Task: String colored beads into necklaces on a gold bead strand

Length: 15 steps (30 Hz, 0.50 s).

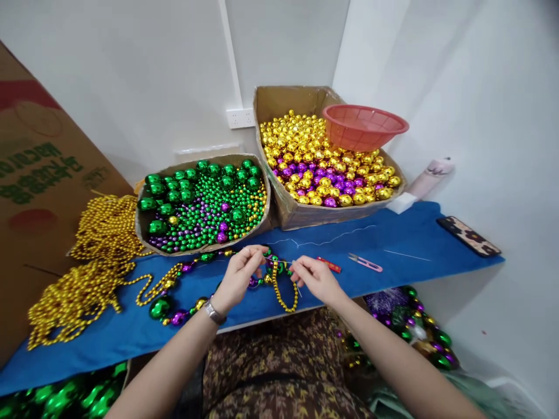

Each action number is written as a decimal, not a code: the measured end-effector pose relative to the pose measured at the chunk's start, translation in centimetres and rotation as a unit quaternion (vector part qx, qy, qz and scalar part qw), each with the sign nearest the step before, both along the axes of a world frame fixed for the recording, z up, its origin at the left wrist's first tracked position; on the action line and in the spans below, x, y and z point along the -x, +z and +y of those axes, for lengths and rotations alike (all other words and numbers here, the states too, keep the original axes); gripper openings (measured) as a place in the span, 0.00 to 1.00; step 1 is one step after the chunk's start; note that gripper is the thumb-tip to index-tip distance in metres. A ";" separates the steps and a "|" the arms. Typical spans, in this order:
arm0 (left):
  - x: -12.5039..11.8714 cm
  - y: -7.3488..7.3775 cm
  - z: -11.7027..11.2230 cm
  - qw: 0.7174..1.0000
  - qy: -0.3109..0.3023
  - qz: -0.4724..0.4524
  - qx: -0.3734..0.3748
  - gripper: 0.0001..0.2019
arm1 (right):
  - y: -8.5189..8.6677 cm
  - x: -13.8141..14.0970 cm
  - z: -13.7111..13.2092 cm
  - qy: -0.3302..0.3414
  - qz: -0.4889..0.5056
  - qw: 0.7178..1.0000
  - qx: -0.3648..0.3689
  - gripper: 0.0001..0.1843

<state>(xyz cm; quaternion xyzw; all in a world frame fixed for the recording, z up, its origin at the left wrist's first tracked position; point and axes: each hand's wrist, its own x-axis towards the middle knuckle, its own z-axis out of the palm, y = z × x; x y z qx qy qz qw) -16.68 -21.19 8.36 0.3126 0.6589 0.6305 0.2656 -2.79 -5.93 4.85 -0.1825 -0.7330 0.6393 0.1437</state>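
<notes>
My left hand [239, 274] is closed in a pinch on a bead strand [181, 294] of green, purple and gold beads that trails left across the blue cloth [384, 250]. My right hand [315, 277] is pinched on a thin thread or needle just right of the strand's end, and a loop of small gold beads [285, 297] hangs between the two hands. A watch sits on my left wrist [213, 312].
A cardboard box of green and purple beads [203, 201] stands behind the hands, and a box of gold and purple beads [323, 169] with a red basket [363, 125] stands at the right. Gold bead strings [87, 267] pile up at the left. Small snips [365, 263], a red tool [328, 265] and a phone [468, 235] lie on the cloth.
</notes>
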 end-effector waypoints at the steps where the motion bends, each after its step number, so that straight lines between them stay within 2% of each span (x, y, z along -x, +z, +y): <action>1: -0.2 0.2 0.1 0.996 -0.006 -0.073 -0.041 0.11 | -0.2 0.1 -0.1 -0.014 0.005 0.999 0.034 0.19; 4: -0.5 0.6 0.6 0.969 -0.022 -0.211 -0.128 0.11 | -0.4 0.1 -0.2 -0.072 0.045 0.980 0.181 0.16; 6: -0.6 0.6 1.0 0.957 -0.035 -0.243 -0.151 0.11 | 0.1 0.1 -0.1 -0.102 0.093 0.947 0.291 0.14; 8: -0.6 0.6 1.6 0.954 -0.054 -0.249 -0.158 0.11 | 1.2 0.2 0.2 -0.102 0.135 0.913 0.370 0.13; 12: -0.7 1.6 2.4 0.959 -0.087 -0.224 -0.151 0.12 | 4.3 1.1 0.5 -0.055 0.182 0.886 0.422 0.12; 15: -0.5 3.0 2.3 0.971 -0.092 -0.164 -0.147 0.11 | 6.0 2.0 0.8 -0.030 0.203 0.900 0.384 0.13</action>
